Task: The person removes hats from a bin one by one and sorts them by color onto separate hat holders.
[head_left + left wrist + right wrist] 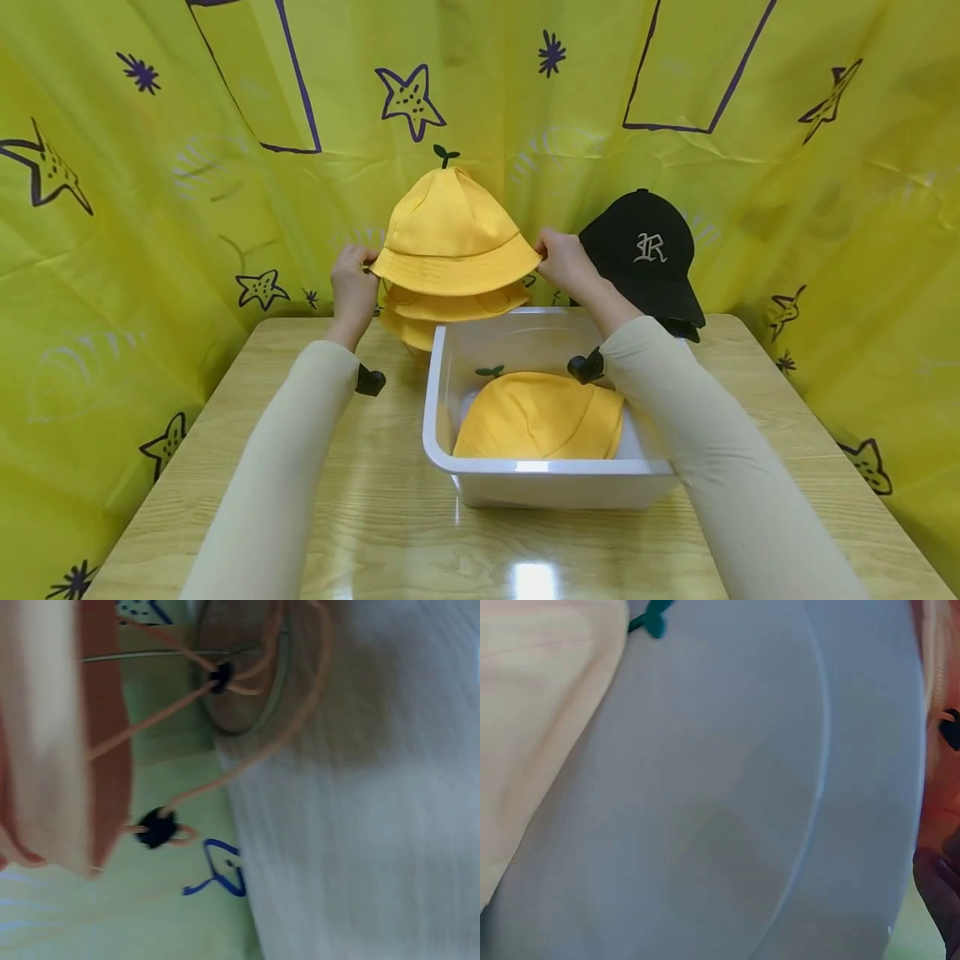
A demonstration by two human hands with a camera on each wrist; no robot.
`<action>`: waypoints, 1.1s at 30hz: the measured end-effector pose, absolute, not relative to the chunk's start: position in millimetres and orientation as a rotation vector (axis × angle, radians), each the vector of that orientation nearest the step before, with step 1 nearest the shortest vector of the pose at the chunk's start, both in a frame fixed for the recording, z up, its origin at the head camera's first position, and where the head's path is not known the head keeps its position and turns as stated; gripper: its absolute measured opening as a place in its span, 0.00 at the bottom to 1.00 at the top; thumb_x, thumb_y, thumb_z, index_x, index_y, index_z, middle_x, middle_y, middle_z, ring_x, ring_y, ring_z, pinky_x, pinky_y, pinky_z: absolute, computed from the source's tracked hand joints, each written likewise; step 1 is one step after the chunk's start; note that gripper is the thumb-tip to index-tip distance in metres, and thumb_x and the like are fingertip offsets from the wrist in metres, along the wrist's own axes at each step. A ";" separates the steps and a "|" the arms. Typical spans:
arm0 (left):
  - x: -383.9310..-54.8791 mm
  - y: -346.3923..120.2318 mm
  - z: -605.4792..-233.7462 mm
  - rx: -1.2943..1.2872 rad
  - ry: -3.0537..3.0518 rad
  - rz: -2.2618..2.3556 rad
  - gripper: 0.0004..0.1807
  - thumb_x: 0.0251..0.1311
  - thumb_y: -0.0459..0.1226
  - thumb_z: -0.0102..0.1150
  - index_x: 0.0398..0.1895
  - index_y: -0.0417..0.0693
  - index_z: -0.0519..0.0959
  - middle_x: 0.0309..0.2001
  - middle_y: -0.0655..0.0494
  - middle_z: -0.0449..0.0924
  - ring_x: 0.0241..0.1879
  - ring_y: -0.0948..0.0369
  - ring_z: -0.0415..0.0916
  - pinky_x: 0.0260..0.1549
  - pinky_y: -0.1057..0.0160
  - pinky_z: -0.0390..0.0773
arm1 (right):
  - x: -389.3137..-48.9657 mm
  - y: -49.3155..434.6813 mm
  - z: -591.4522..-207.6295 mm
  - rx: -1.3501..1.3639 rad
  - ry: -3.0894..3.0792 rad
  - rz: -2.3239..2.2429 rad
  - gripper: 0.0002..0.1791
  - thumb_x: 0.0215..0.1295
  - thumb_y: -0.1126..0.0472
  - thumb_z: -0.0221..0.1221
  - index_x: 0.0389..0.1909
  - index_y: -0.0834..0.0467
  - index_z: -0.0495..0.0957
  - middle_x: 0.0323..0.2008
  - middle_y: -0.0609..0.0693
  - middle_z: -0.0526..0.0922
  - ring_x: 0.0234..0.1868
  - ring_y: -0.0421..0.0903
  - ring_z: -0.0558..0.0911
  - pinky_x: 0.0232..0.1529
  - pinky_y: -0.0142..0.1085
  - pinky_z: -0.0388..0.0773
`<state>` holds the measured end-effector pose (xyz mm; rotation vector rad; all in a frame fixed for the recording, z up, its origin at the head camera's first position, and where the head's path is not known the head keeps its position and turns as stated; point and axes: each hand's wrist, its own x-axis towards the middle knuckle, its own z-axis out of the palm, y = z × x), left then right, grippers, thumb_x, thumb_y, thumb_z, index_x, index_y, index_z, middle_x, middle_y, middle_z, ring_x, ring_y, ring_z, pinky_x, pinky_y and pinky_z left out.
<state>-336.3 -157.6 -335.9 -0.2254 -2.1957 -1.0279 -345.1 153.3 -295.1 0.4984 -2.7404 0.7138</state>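
Observation:
A yellow bucket hat [450, 221] with a green sprout on its crown is held up by both hands at the back of the table. My left hand [354, 287] pinches the left edge of its brim, and my right hand [566, 260] pinches the right edge. Directly beneath show the brims of more yellow hats [457, 307]. Cords [247, 769] with black stoppers dangle below in the left wrist view, near a round wire base [276, 697]. Fingertips [937, 889] of my right hand appear at the right wrist view's edge.
In front stands a white bin [555, 485] holding another yellow hat [536, 417] with a sprout. A black cap [637, 250] with a letter R is raised behind the bin at the right. Yellow patterned cloth [480, 83] hangs around the wooden table [375, 517].

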 end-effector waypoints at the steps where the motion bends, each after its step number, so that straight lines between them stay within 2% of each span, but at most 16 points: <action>1: -335.1 -158.5 -339.5 -0.234 -2.197 -1.028 0.05 0.57 0.21 0.54 0.33 0.29 0.80 0.35 0.41 0.74 0.40 0.46 0.75 0.42 0.54 0.77 | -344.9 153.5 -296.6 0.526 -2.757 0.695 0.02 0.58 0.72 0.54 0.32 0.65 0.72 0.30 0.58 0.76 0.29 0.52 0.72 0.31 0.39 0.69; 7: -328.8 -162.4 -361.0 -0.196 -2.255 -1.102 0.07 0.55 0.18 0.53 0.34 0.29 0.79 0.37 0.39 0.75 0.41 0.46 0.75 0.43 0.54 0.78 | -342.2 152.0 -308.4 0.623 -2.853 0.523 0.04 0.61 0.71 0.53 0.28 0.62 0.70 0.26 0.56 0.74 0.28 0.52 0.72 0.29 0.39 0.67; 14: -327.7 -163.1 -376.8 -0.161 -2.339 -1.046 0.11 0.53 0.17 0.49 0.37 0.30 0.79 0.38 0.38 0.76 0.42 0.45 0.75 0.42 0.52 0.76 | -345.0 142.7 -321.3 0.640 -2.969 0.314 0.05 0.66 0.70 0.48 0.30 0.61 0.70 0.27 0.57 0.74 0.28 0.52 0.74 0.27 0.40 0.69; 20: -323.5 -158.9 -399.7 -0.135 -2.410 -1.044 0.09 0.54 0.18 0.52 0.36 0.31 0.79 0.38 0.39 0.77 0.41 0.46 0.77 0.41 0.53 0.78 | -347.4 139.6 -322.0 0.648 -3.053 0.327 0.10 0.66 0.70 0.47 0.24 0.59 0.69 0.22 0.53 0.69 0.25 0.49 0.71 0.26 0.35 0.64; 27: -327.1 -152.5 -404.0 -0.125 -2.399 -1.053 0.06 0.55 0.20 0.55 0.35 0.31 0.80 0.36 0.40 0.78 0.39 0.46 0.78 0.39 0.53 0.78 | -352.0 141.4 -321.0 0.680 -3.073 0.396 0.16 0.63 0.72 0.47 0.16 0.56 0.61 0.17 0.48 0.57 0.20 0.45 0.61 0.24 0.32 0.57; 33: -323.2 -155.3 -405.1 -0.088 -2.439 -1.089 0.04 0.57 0.24 0.58 0.36 0.32 0.79 0.38 0.40 0.78 0.41 0.47 0.77 0.41 0.53 0.78 | -352.9 142.7 -322.3 0.724 -3.058 0.409 0.16 0.62 0.72 0.47 0.16 0.57 0.61 0.17 0.48 0.57 0.20 0.45 0.60 0.24 0.32 0.56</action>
